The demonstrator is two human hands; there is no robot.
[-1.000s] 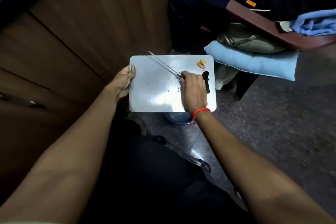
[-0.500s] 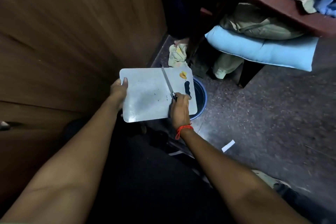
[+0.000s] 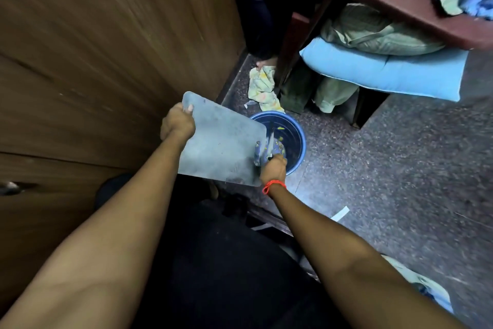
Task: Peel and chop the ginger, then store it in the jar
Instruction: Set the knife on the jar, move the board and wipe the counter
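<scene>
My left hand [image 3: 177, 124] pinches the far corner of the board [image 3: 221, 150], thumb on top. My right hand [image 3: 273, 168] is closed around the knife [image 3: 270, 143], its blade at the board's right edge. The board tilts toward the blue bin [image 3: 302, 139]. Yellowish scraps [image 3: 280, 142] lie inside, probably ginger peel. I see no peeled ginger and no jar. The scraps look light and damp and may stick. The board seems stiff and light, so one corner should be enough.
</scene>
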